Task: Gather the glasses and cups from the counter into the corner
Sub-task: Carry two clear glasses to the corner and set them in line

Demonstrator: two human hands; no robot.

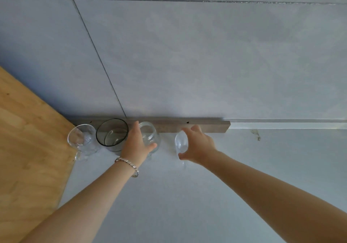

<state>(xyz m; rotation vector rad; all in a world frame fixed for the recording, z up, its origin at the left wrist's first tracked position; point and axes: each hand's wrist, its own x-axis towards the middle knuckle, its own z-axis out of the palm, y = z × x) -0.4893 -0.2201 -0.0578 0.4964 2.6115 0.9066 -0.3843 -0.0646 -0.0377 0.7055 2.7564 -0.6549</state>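
Observation:
Along the back of the white counter (169, 195) stands a row of glassware. At the far left, against the wooden panel, sits a clear stemmed glass (81, 139). Beside it is a dark-rimmed smoky tumbler (112, 135). My left hand (135, 145), with a bracelet on the wrist, wraps around a round clear glass (151, 137) right of the tumbler. My right hand (199, 145) grips a small clear glass (181, 142) further right, apart from the others. Fingers hide part of both held glasses.
A wooden panel (28, 148) forms the left side of the corner. A brown strip (206, 126) runs along the foot of the grey tiled wall (187, 54). A small stain (256, 134) marks the counter at the right.

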